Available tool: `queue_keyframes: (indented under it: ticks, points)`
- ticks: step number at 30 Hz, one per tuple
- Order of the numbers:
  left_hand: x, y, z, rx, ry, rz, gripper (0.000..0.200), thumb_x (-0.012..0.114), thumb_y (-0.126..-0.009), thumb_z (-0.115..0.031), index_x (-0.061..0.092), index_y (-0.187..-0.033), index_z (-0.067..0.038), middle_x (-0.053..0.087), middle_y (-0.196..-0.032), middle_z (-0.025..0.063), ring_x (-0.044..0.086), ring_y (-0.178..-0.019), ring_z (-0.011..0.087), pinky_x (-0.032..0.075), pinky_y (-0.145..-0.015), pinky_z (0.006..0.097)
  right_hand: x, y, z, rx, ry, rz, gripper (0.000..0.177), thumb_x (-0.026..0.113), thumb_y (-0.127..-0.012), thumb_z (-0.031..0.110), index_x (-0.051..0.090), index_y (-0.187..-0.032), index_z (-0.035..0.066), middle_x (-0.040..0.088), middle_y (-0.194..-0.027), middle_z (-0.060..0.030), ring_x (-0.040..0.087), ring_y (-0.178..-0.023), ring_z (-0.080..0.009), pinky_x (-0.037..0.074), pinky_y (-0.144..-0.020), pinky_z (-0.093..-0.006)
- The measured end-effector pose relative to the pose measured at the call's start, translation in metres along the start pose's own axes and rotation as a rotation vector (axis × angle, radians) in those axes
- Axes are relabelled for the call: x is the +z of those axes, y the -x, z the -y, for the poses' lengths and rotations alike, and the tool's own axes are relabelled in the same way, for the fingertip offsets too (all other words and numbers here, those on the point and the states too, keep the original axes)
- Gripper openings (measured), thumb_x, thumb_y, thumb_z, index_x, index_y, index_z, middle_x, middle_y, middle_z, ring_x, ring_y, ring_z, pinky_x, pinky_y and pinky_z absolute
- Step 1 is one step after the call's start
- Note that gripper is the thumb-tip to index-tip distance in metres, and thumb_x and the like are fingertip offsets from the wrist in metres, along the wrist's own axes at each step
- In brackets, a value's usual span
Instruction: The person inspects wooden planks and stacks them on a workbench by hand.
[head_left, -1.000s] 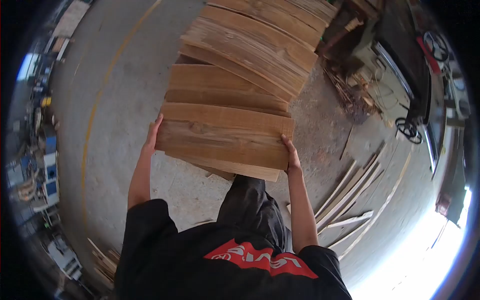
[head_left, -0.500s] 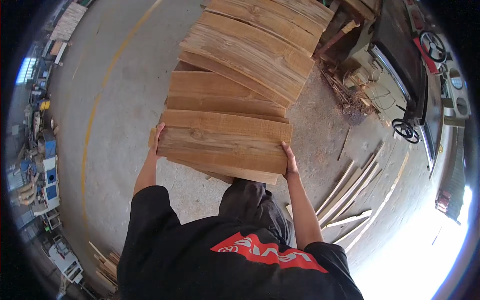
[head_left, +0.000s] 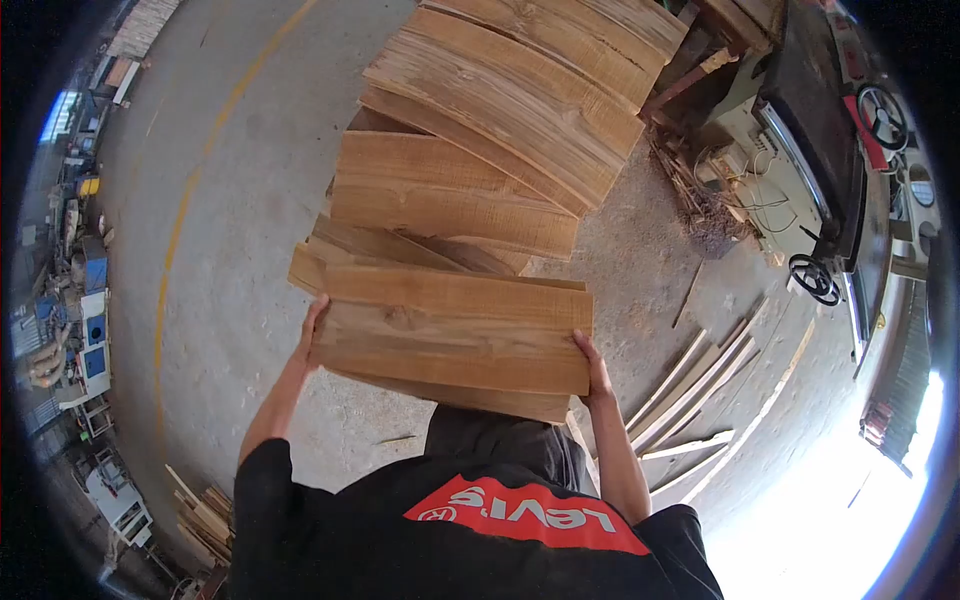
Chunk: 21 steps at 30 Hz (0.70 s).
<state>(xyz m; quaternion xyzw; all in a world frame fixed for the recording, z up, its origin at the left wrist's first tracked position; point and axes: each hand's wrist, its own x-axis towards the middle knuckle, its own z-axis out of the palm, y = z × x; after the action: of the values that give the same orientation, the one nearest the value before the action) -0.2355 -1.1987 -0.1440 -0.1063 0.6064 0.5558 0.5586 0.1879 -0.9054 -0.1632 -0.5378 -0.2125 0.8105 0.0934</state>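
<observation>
The left hand and right hand clamped opposite ends of the boards, palms inward to balance the wide load level; the plank stack lay just beyond the grip.

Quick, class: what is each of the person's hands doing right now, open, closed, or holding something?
Left hand: closed on the left end of the wooden planks.
Right hand: closed on the right end of the same planks.
</observation>
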Motion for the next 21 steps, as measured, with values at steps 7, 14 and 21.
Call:
queue_keyframes:
  ticks: [7,14,21]
  points:
    - [-0.033,0.057,0.071,0.235,0.104,-0.062,0.065,0.054,-0.098,-0.058,0.057,-0.138,-0.006,0.065,-0.126,0.0083,0.064,-0.112,0.0223,0.054,-0.096,0.0399,-0.071,0.008,-0.035,0.031,0.091,0.028,0.059,0.072,-0.093,0.044,0.060,-0.133,0.002,0.064,-0.133,-0.0157,0.063,-0.119,-0.0265,0.051,-0.104,-0.0436]
    - [0.047,0.104,0.046,0.342,0.149,-0.054,0.068,0.054,-0.097,-0.062,0.056,-0.138,-0.008,0.061,-0.130,0.0111,0.060,-0.112,0.0258,0.053,-0.092,0.0416,-0.083,0.013,0.008,-0.198,0.077,0.205,0.080,0.078,-0.087,0.038,0.045,-0.147,-0.003,0.060,-0.134,-0.0114,0.059,-0.122,-0.0233,0.049,-0.104,-0.0388]
    - [0.084,0.032,0.018,0.331,0.257,0.047,0.074,0.065,-0.094,-0.055,0.045,-0.148,-0.007,0.052,-0.141,0.0151,0.052,-0.127,0.0298,0.049,-0.102,0.0452,-0.076,0.033,0.118,-0.228,0.084,0.149,0.076,0.078,-0.085,0.036,0.048,-0.144,-0.002,0.060,-0.129,-0.0098,0.060,-0.119,-0.0204,0.050,-0.101,-0.0359]
